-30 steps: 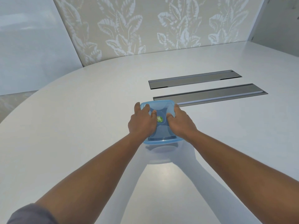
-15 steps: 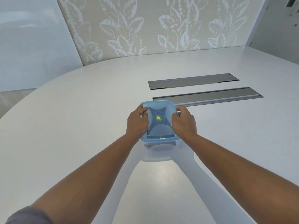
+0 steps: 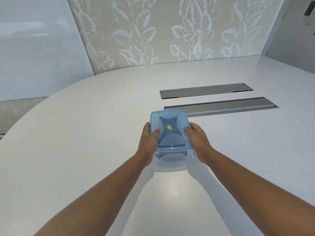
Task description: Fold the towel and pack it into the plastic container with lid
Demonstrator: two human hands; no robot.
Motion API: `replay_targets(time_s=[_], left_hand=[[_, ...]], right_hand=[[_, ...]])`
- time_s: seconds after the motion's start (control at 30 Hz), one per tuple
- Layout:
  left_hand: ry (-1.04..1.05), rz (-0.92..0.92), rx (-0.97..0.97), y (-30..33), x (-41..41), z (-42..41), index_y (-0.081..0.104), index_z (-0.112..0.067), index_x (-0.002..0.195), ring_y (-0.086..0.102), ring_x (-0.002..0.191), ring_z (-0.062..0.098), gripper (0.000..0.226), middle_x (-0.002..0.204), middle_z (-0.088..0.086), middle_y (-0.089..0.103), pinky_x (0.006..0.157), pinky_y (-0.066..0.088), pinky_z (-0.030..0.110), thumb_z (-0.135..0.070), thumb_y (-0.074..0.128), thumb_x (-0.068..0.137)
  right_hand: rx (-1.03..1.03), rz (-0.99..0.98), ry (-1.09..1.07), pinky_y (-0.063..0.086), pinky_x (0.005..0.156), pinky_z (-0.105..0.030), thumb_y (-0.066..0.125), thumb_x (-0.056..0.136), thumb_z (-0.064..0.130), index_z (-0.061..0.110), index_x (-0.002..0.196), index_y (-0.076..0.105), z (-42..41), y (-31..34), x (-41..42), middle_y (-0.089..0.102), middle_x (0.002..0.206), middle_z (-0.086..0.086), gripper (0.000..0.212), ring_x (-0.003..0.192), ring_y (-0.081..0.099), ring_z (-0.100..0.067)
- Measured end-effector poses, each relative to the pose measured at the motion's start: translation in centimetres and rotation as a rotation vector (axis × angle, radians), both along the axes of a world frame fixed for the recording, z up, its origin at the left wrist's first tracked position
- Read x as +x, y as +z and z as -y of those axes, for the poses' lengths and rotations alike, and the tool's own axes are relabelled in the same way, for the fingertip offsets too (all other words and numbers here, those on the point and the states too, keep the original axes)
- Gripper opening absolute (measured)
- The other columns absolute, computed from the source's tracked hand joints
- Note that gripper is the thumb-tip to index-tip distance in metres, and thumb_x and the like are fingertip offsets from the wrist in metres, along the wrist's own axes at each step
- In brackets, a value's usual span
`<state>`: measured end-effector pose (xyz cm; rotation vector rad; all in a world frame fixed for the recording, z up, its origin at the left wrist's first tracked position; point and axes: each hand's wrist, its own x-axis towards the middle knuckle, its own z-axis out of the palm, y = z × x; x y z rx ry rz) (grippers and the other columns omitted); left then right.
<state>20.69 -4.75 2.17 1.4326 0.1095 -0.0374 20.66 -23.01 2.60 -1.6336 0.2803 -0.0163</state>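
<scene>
Both your bare forearms reach forward, converging. Your left hand (image 3: 148,140) and right hand (image 3: 197,140) face each other, palms inward, thumbs laid on top, other fingers curled out of sight.

White rounded table (image 3: 85,133), lidded blue plastic container (image 3: 170,133) on it, 2 recessed metal panels (image 3: 221,106)

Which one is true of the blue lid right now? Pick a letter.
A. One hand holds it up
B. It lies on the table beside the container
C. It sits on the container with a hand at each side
C: the blue lid covers the clear container, with the left hand and right hand gripping opposite sides.
</scene>
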Motion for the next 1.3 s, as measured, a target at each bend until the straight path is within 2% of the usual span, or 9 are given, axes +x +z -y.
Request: replay_targets(time_s=[0.1,0.2,0.37,0.53,0.8,1.13,1.23,1.27,1.3], left_hand=[[0.001,-0.008,-0.101,-0.1,-0.1,0.3,0.059,-0.023,0.129,0.07,0.099,0.024,0.025,0.122,0.01,0.07,0.075,0.06,0.037,-0.024,0.042,0.11],[0.047,-0.092,-0.169,-0.2,-0.3,0.4,0.059,-0.029,0.135,0.069,0.109,0.029,0.031,0.124,0.006,0.07,0.084,0.061,0.043,-0.03,0.039,0.111],[0.049,-0.172,-0.245,-0.4,-0.6,0.4,0.067,-0.028,0.126,0.074,0.097,0.027,0.03,0.115,0.005,0.076,0.07,0.062,0.039,-0.032,0.041,0.11],[0.06,-0.17,-0.216,0.0,-0.4,-0.3,0.067,-0.025,0.125,0.074,0.097,0.028,0.031,0.114,0.007,0.077,0.071,0.062,0.038,-0.03,0.04,0.11],[0.097,-0.152,-0.221,0.7,-0.1,-2.7,0.067,-0.021,0.126,0.077,0.085,0.022,0.03,0.106,0.005,0.079,0.064,0.061,0.033,-0.026,0.042,0.11],[0.095,-0.155,-0.212,-0.3,-0.3,-2.7,0.068,-0.023,0.123,0.077,0.084,0.022,0.031,0.105,0.004,0.079,0.062,0.06,0.033,-0.028,0.04,0.11],[0.073,-0.191,-0.114,0.2,-0.6,-2.7,0.067,-0.02,0.122,0.076,0.085,0.021,0.032,0.117,0.012,0.075,0.064,0.06,0.032,-0.031,0.039,0.11],[0.069,-0.181,-0.079,0.1,-0.5,-2.9,0.064,-0.017,0.125,0.074,0.093,0.022,0.034,0.127,0.015,0.07,0.071,0.06,0.034,-0.033,0.038,0.11],[0.055,-0.186,-0.006,0.9,-0.8,-3.1,0.058,-0.012,0.134,0.07,0.108,0.025,0.039,0.139,0.016,0.062,0.085,0.059,0.037,-0.035,0.037,0.109]], right_hand=[[0.108,0.003,0.02,0.058,0.082,-0.044,0.054,0.1,0.024,0.027,0.103,0.07,0.0,-0.3,0.0,0.076,0.104,-0.007,0.017,0.089,0.072,-0.025],[0.236,0.004,0.026,0.06,0.072,-0.037,0.051,0.103,0.022,0.026,0.107,0.072,0.0,-0.6,-0.1,0.078,0.102,-0.006,0.022,0.087,0.074,-0.023],[0.332,0.004,0.041,0.06,0.069,-0.035,0.05,0.105,0.019,0.024,0.111,0.073,0.2,-0.9,-0.2,0.079,0.101,-0.005,0.024,0.085,0.076,-0.022],[0.352,-0.009,0.059,0.061,0.068,-0.034,0.05,0.104,0.015,0.021,0.109,0.073,-0.4,-0.5,-0.1,0.08,0.095,-0.003,0.024,0.08,0.076,-0.02],[0.353,-0.036,0.086,0.06,0.063,-0.031,0.053,0.103,0.015,0.021,0.108,0.071,-2.4,0.4,0.8,0.08,0.086,0.001,0.02,0.072,0.076,-0.015],[0.372,-0.04,0.088,0.061,0.073,-0.036,0.052,0.104,0.019,0.022,0.114,0.071,-2.4,-0.5,0.6,0.08,0.1,-0.004,0.021,0.081,0.076,-0.02],[0.294,-0.036,0.109,0.058,0.076,-0.036,0.052,0.103,0.029,0.016,0.111,0.065,-2.3,-0.6,0.4,0.075,0.109,-0.008,0.021,0.083,0.074,-0.017],[0.298,-0.019,0.123,0.055,0.076,-0.034,0.051,0.102,0.038,0.015,0.112,0.061,-2.2,-0.6,0.3,0.071,0.112,-0.006,0.027,0.084,0.071,-0.012],[0.24,0.006,0.13,0.051,0.08,-0.031,0.051,0.1,0.046,0.016,0.12,0.058,-2.0,-0.1,0.1,0.066,0.118,-0.001,0.037,0.088,0.068,-0.005]])
